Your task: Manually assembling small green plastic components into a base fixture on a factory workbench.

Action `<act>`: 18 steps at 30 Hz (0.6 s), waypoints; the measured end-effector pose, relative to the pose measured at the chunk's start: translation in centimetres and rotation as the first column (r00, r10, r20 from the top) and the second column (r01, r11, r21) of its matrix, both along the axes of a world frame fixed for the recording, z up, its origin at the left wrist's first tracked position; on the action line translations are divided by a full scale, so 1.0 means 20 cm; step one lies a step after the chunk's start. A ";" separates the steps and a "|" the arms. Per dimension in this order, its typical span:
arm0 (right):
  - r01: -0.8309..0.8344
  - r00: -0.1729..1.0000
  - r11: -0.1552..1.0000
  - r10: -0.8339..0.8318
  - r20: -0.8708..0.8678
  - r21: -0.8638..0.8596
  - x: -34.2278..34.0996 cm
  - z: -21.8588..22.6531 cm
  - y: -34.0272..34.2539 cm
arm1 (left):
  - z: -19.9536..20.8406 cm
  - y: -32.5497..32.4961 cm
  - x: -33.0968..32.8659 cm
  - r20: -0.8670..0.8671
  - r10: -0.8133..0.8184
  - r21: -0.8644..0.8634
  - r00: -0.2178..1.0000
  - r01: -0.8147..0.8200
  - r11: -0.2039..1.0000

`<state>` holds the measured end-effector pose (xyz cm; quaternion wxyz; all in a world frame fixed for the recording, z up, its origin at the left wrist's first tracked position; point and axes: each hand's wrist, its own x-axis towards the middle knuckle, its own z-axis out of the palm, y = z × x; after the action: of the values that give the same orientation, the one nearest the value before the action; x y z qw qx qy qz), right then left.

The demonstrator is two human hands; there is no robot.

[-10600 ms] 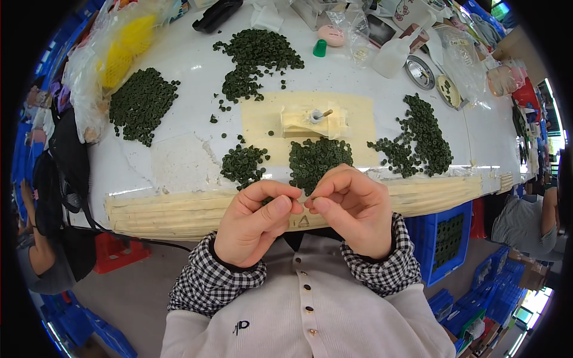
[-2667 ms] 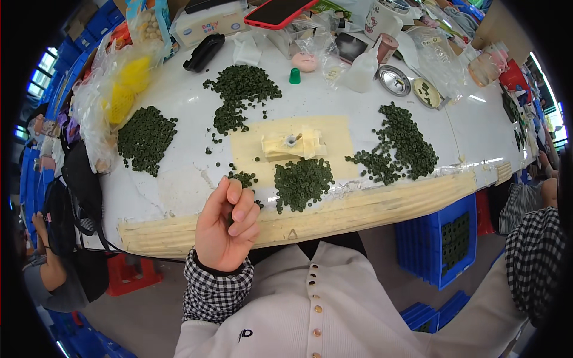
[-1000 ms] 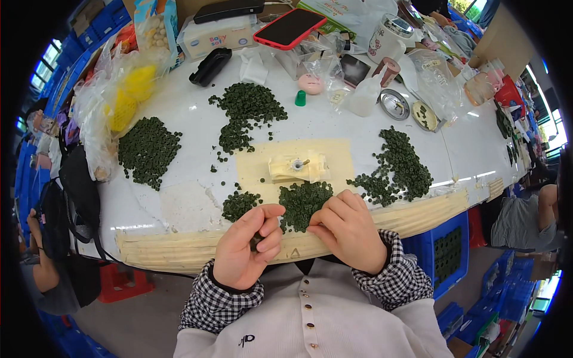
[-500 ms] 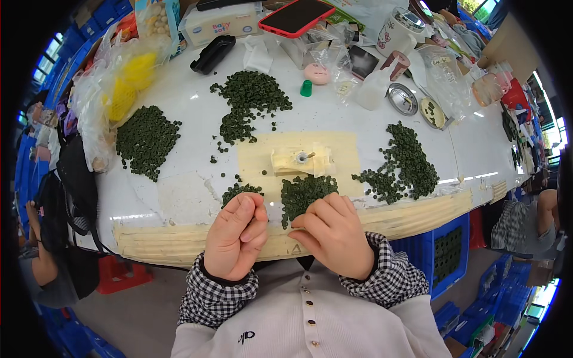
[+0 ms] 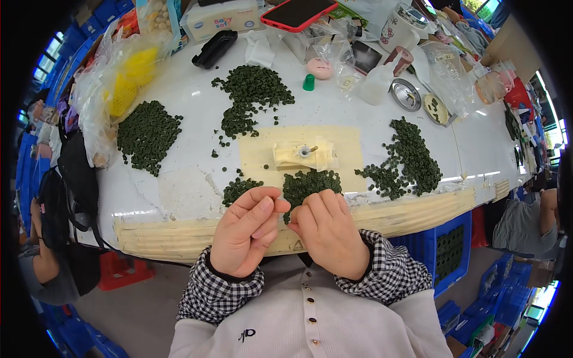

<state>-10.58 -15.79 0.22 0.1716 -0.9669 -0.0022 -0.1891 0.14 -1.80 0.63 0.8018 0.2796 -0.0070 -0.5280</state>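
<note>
Near the table's front edge my left hand [image 5: 246, 230] is closed in a pinch, thumb against forefinger; whatever it holds is too small to make out. Close beside it on the right, my right hand [image 5: 330, 234] has its fingers curled and bunched over the near side of a pile of small dark green round pieces [image 5: 313, 184]. What lies in its fingertips is hidden. A smaller heap of green pieces [image 5: 239, 188] lies just past my left hand. Beyond both hands stands a taped cream-coloured block [image 5: 290, 156] with a small metal pin [image 5: 306, 151] sticking up.
More green heaps lie at the left [image 5: 148, 136], the back [image 5: 253, 89] and the right [image 5: 415, 158]. Along the back are a red-edged phone [image 5: 298, 13], a black case [image 5: 215, 49], a round tin [image 5: 405, 95] and plastic bags [image 5: 98, 101]. A blue crate [image 5: 440, 256] sits below the right edge.
My left hand has moved right, nearer the right hand, still pinched. My right hand has shifted slightly, its fingers drawn closer together.
</note>
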 end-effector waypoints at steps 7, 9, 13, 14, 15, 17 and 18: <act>-0.011 0.979 0.851 -0.097 0.178 0.524 -0.03 0.05 -0.07 | -0.01 -0.01 -0.01 0.018 -0.034 0.011 0.999 0.033 0.999; -0.022 0.971 0.852 -0.107 0.215 0.524 -0.01 0.04 -0.09 | 0.00 -0.03 -0.01 0.038 -0.046 0.025 0.998 0.045 0.999; -0.044 0.963 0.776 -0.135 0.234 0.629 -0.01 0.07 -0.10 | 0.01 -0.07 0.01 0.052 -0.072 0.060 0.996 0.069 0.996; -0.034 0.965 0.759 -0.144 0.218 0.650 -0.02 0.08 -0.10 | 0.00 -0.07 0.01 0.057 -0.090 0.057 0.994 0.087 0.995; -0.023 0.967 0.741 -0.153 0.203 0.671 -0.02 0.10 -0.10 | 0.00 -0.07 0.01 0.069 -0.095 0.048 0.993 0.092 0.995; -0.010 0.971 0.660 -0.172 0.164 0.751 -0.03 0.10 -0.10 | -0.01 -0.08 0.01 0.087 -0.107 0.032 0.991 0.104 0.994; -0.031 0.972 0.648 -0.159 0.175 0.761 -0.03 0.09 -0.10 | -0.01 -0.08 0.01 0.108 -0.104 0.024 0.989 0.102 0.995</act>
<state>-11.12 -17.85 2.07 0.5520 -0.7774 0.0919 -0.2872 0.27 -3.49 0.41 0.7694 0.3147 -0.0601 -0.5526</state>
